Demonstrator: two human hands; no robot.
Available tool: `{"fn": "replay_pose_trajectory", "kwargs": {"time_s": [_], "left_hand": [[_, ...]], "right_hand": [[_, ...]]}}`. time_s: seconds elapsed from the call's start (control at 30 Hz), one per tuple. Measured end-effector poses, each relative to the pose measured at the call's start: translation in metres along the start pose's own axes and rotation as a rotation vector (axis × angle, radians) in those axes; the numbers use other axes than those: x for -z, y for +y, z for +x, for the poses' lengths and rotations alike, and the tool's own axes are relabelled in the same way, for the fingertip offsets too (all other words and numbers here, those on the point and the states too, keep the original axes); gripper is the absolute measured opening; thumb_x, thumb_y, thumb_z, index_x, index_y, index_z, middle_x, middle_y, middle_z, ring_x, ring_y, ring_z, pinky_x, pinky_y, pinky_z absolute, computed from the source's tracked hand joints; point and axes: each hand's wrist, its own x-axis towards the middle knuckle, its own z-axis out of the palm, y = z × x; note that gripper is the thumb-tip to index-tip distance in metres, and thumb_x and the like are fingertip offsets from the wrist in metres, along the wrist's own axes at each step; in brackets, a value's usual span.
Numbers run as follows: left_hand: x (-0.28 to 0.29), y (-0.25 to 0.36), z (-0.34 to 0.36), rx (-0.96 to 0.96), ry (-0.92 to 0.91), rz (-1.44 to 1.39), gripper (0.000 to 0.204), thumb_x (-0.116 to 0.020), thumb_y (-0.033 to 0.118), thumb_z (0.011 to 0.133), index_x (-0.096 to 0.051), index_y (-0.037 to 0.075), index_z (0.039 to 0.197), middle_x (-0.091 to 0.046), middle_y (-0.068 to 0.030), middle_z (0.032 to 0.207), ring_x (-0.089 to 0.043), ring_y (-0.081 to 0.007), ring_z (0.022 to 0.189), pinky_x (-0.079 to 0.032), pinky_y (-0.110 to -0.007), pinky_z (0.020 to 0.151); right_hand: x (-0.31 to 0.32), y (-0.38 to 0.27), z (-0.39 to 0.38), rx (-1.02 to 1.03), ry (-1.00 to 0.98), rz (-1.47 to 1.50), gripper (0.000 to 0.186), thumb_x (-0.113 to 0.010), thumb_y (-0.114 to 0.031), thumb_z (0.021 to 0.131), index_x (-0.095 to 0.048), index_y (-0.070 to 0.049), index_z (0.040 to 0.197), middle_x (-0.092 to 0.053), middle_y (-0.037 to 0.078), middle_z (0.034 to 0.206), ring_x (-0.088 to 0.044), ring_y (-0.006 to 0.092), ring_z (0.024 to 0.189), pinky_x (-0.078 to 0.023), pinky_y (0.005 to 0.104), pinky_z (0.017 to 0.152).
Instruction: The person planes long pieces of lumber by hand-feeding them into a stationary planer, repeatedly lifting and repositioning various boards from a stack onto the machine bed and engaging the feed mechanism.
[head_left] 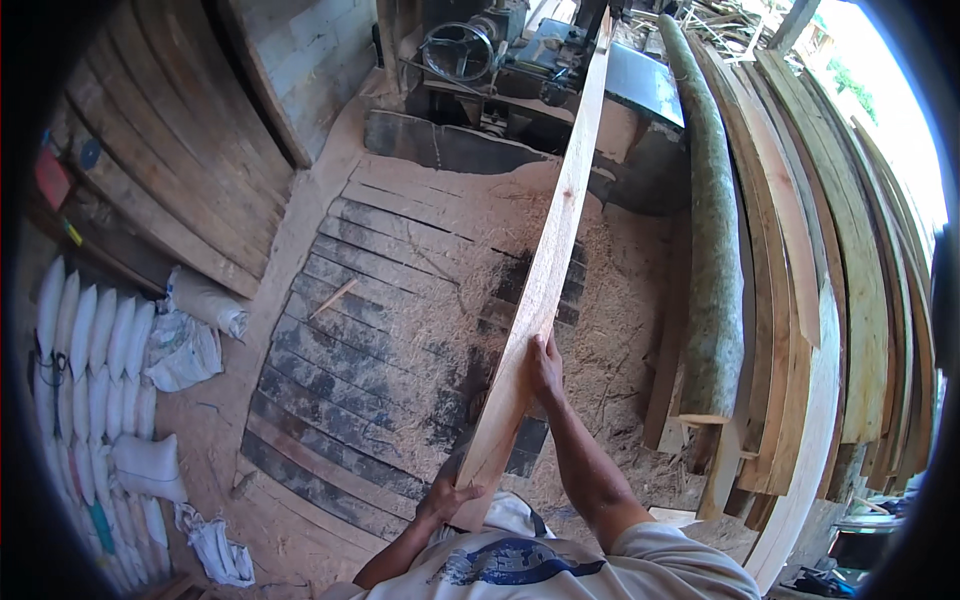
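Note:
A long, pale wooden plank (548,270) runs from my waist up to the sawmill machine (545,62), where its far end reaches the machine's dark upright. Near its close end, my left hand (446,498) grips the plank's left edge, thumb on top and the other fingers mostly hidden beneath. Farther along, my right hand (546,370) clasps the right edge, its fingers wrapped around the side. On the machine's left part is a metal handwheel (458,52), and a flat metal table (645,84) lies right of the plank's far end.
A bark-covered log (712,240) and stacked boards (835,230) line the right side. Sawdust covers the slatted floor (345,265). Filled white sacks (98,335) stand at the left, below wide wooden slabs (180,130) leaning on the wall. A loose stick (335,297) lies on the slats.

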Motion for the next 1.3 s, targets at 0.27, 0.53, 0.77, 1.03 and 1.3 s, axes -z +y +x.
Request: {"fn": "replay_pose_trajectory", "kwargs": {"time_s": [0.27, 0.53, 0.77, 1.03, 1.3], "left_hand": [[-0.023, 0.069, 0.231, 0.424, -0.075, -0.111, 0.061, -0.080, 0.022, 0.071, -0.058, -0.001, 0.123, -0.066, -0.0144, 0.110, -0.063, -0.0230, 0.101, -0.049, -0.034, 0.089], [-0.061, 0.198, 0.469, 0.260, -0.065, -0.107, 0.060, -0.080, 0.025, 0.070, -0.060, 0.001, 0.122, -0.067, -0.0121, 0.111, -0.063, -0.0220, 0.100, -0.049, -0.034, 0.089], [-0.090, 0.264, 0.652, 0.336, -0.082, -0.329, 0.060, -0.079, 0.025, 0.071, -0.059, -0.001, 0.122, -0.066, -0.0143, 0.111, -0.064, -0.0226, 0.098, -0.051, -0.035, 0.087], [-0.128, 0.372, 0.874, 0.391, -0.190, -0.228, 0.053, -0.079, 0.030, 0.074, -0.064, -0.002, 0.113, -0.068, -0.0132, 0.097, -0.068, -0.0220, 0.082, -0.057, -0.036, 0.072], [-0.147, 0.468, 1.017, 0.064, -0.001, -0.293, 0.063, -0.070, 0.054, 0.078, -0.060, 0.001, 0.109, -0.065, -0.0096, 0.094, -0.063, -0.0158, 0.081, -0.050, -0.032, 0.073]], "right_hand": [[0.047, -0.042, 0.204, -0.026, -0.040, -0.014, 0.056, -0.047, -0.031, 0.101, -0.029, -0.010, 0.150, -0.046, 0.005, 0.141, -0.043, 0.0131, 0.123, -0.034, 0.0260, 0.103], [0.094, -0.110, 0.324, -0.297, -0.168, -0.136, 0.070, -0.060, -0.028, 0.095, -0.021, -0.017, 0.153, -0.054, -0.005, 0.077, -0.053, 0.0060, 0.068, -0.048, 0.0224, 0.070], [0.133, -0.174, 0.408, -0.043, -0.493, -0.426, 0.077, -0.071, -0.030, 0.088, -0.030, -0.006, 0.149, -0.059, 0.005, 0.091, -0.060, 0.0122, 0.079, -0.053, 0.0304, 0.071], [0.126, -0.177, 0.557, 0.018, 0.015, -0.442, 0.042, -0.072, -0.017, 0.086, -0.060, -0.001, 0.123, -0.064, 0.006, 0.090, -0.060, 0.0130, 0.078, -0.050, 0.0284, 0.071], [0.121, -0.207, 0.763, 0.046, 0.485, -0.058, 0.020, -0.071, -0.018, 0.088, -0.071, 0.001, 0.087, -0.065, 0.004, 0.067, -0.058, 0.0081, 0.061, -0.048, 0.0237, 0.059]]}}
